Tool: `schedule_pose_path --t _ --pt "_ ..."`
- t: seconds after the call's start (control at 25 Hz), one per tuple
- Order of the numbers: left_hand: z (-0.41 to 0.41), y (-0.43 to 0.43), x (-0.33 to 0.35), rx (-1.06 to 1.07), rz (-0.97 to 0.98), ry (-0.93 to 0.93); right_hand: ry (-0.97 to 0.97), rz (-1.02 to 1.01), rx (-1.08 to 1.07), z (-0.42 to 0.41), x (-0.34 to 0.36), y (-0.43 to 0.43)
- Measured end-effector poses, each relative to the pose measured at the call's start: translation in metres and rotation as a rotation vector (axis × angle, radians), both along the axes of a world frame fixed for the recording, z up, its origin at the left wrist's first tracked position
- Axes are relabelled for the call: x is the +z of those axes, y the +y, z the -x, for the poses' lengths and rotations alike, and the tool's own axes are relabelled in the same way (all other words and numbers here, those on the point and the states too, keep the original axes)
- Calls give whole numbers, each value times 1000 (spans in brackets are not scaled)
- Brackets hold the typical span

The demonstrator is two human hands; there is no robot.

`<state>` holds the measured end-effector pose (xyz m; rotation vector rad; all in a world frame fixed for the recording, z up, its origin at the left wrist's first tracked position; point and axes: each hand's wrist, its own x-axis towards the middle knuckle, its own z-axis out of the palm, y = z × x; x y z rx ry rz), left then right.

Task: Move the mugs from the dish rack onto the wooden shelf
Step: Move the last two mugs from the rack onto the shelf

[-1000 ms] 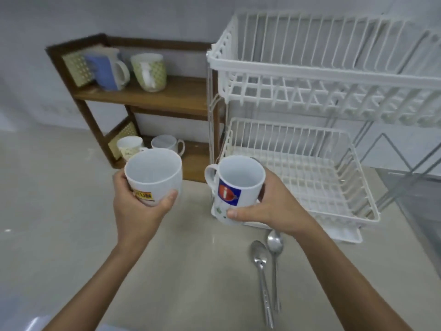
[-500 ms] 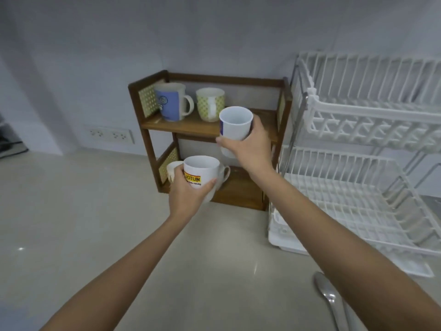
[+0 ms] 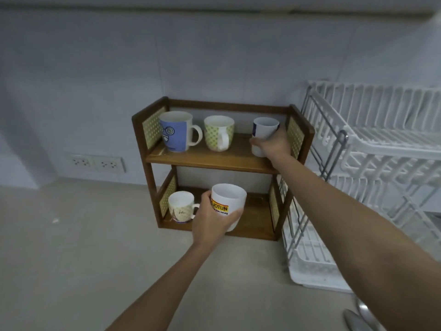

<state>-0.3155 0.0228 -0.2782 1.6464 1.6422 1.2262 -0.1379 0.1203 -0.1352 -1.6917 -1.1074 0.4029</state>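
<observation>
On the upper board of the wooden shelf (image 3: 210, 161), at its right end, our right hand (image 3: 274, 144) wraps a white mug with a blue patch (image 3: 263, 130), upright, its base at or just above the wood. Our left hand (image 3: 210, 220) grips a white mug with a yellow and red label (image 3: 229, 204) in front of the lower board. The upper board also holds a blue mug (image 3: 176, 132) and a green-patterned mug (image 3: 218, 133); the lower holds a small patterned mug (image 3: 180, 206). The white dish rack (image 3: 372, 149) stands just right, with no mugs in the tiers we see.
</observation>
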Motion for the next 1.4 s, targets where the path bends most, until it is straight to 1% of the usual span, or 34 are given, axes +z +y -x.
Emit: schedule_pose_path --t 0.08,0.16,0.24,0.32,0.36,0.44,0.52,0.56,0.64,0.72,0.76,0.8,0.92,1.08,1.24,1.4 --pt "1 6 0 -30 10 4 -4 14 0 0 -2 3" --pt "-1 10 -1 -66 29 3 -68 -1 8 4 -4 -4" --pt "-4 14 -2 -88 47 6 -176 -101 -8 11 -14 -24" --pt "-9 19 -2 -65 54 32 -276 -246 -24 21 -38 -58" --pt "-13 22 -2 -50 56 45 -290 -299 2 25 -56 -79" --pt "-22 28 -3 -45 53 31 -312 -311 76 31 -106 -125" --pt "-33 33 -4 -69 56 7 -387 -206 133 35 -160 -171" --pt "-39 35 -6 -93 69 8 -465 -128 160 36 -187 -188" --pt "-53 40 -11 -160 99 41 -636 89 249 37 -230 -211" --pt "-67 46 -19 -200 107 101 -698 349 361 35 -257 -229" --pt "-74 48 -23 -205 113 117 -713 432 394 32 -270 -236" --pt "-81 51 -27 -198 121 118 -732 468 395 29 -280 -240" --pt "-97 62 -38 -158 155 91 -748 504 340 27 -290 -244" --pt "-106 69 -55 -175 169 137 -736 500 302 28 -290 -241" --pt "-111 70 -67 -145 139 72 -704 496 278 27 -290 -240" --pt "-115 78 -75 -136 161 16 -690 476 262 28 -296 -240"
